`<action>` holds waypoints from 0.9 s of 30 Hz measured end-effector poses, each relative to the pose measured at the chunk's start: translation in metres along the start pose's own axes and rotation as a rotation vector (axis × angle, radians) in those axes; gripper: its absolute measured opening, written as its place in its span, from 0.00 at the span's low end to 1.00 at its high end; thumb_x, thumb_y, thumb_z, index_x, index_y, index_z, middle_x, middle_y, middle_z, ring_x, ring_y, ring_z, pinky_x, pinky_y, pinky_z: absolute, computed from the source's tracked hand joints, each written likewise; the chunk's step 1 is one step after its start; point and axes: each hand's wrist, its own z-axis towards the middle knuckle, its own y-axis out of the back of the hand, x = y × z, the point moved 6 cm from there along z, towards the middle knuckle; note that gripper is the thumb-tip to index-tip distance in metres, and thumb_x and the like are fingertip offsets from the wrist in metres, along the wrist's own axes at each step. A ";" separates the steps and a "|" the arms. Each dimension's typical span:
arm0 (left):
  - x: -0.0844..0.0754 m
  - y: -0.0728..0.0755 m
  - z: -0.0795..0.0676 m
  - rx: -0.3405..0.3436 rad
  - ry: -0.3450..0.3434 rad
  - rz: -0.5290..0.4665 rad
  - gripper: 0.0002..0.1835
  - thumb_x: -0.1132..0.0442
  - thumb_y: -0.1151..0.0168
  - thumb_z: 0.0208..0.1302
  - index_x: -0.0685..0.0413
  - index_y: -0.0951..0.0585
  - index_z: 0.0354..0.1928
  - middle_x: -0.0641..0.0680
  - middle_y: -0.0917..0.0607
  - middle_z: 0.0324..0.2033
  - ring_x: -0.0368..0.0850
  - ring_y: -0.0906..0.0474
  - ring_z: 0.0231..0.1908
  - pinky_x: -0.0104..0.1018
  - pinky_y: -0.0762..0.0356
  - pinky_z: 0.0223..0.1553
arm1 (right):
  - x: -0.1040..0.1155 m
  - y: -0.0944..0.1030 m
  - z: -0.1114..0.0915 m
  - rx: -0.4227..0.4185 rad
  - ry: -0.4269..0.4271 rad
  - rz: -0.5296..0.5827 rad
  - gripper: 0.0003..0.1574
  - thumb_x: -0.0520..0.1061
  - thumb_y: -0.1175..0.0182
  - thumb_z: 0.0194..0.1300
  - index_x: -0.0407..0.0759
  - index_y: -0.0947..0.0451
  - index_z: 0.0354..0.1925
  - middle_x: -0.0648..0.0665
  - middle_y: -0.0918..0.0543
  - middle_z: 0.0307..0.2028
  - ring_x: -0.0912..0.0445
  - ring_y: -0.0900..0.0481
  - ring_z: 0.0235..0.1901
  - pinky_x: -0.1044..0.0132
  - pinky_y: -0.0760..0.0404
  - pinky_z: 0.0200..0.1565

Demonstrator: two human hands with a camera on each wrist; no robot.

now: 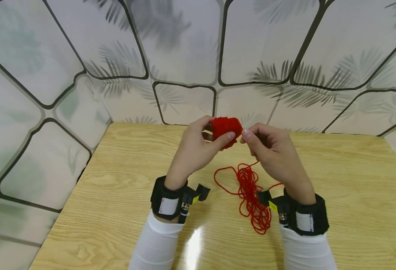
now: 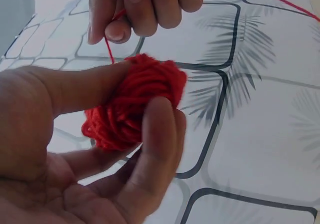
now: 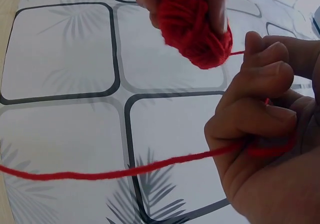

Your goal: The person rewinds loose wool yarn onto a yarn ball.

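A small ball of red yarn (image 1: 226, 129) is gripped between the thumb and fingers of my left hand (image 1: 199, 146), above the far part of the table. Close on its right, my right hand (image 1: 273, 152) pinches the yarn strand between thumb and forefinger. In the right wrist view, the strand (image 3: 100, 175) runs into the curled fingers of that hand, and a short taut piece leads from the fingertips to the yarn ball (image 3: 195, 29). The left wrist view shows the wound layers of the ball (image 2: 145, 92), partly covered by the left fingers.
A loose tangled heap of red yarn (image 1: 251, 198) lies on the wooden table (image 1: 117, 195) below the hands, with a wide loop at its left. Behind the table stands a patterned wall (image 1: 184, 48). Each wrist wears a black strap with a small camera.
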 end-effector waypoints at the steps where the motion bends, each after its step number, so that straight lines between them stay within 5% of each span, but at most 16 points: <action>1: 0.001 0.000 0.000 -0.011 0.006 -0.044 0.20 0.48 0.38 0.57 0.51 0.24 0.47 0.49 0.21 0.40 0.41 0.21 0.33 0.34 0.25 0.29 | 0.001 -0.002 0.000 0.019 0.013 0.002 0.09 0.46 0.49 0.67 0.45 0.24 0.34 0.46 0.32 0.19 0.54 0.35 0.18 0.61 0.35 0.19; 6: 0.002 0.001 0.003 -0.057 0.010 -0.324 0.20 0.49 0.38 0.57 0.56 0.23 0.45 0.55 0.22 0.41 0.46 0.19 0.36 0.38 0.23 0.35 | 0.004 -0.012 0.001 0.103 0.058 0.039 0.08 0.44 0.52 0.69 0.44 0.26 0.36 0.46 0.32 0.19 0.54 0.35 0.18 0.62 0.34 0.19; 12: 0.002 0.007 0.004 -0.153 -0.013 -0.328 0.19 0.52 0.38 0.57 0.56 0.22 0.46 0.52 0.19 0.40 0.49 0.24 0.38 0.42 0.24 0.37 | 0.006 -0.023 0.001 0.148 0.064 0.081 0.09 0.44 0.52 0.69 0.43 0.26 0.36 0.46 0.32 0.19 0.54 0.35 0.18 0.61 0.35 0.19; 19: 0.001 0.004 0.003 -0.107 0.040 -0.556 0.22 0.57 0.39 0.60 0.51 0.28 0.56 0.59 0.21 0.45 0.54 0.22 0.40 0.46 0.23 0.38 | 0.006 -0.031 0.000 0.199 0.039 0.089 0.09 0.45 0.52 0.69 0.44 0.26 0.36 0.46 0.30 0.23 0.52 0.32 0.22 0.62 0.33 0.21; 27: 0.002 0.005 0.004 -0.127 0.074 -0.621 0.22 0.55 0.38 0.58 0.59 0.29 0.50 0.59 0.22 0.47 0.54 0.22 0.44 0.47 0.23 0.41 | 0.010 -0.038 -0.002 0.266 0.081 0.093 0.07 0.43 0.52 0.69 0.47 0.27 0.35 0.47 0.31 0.21 0.53 0.35 0.21 0.61 0.35 0.21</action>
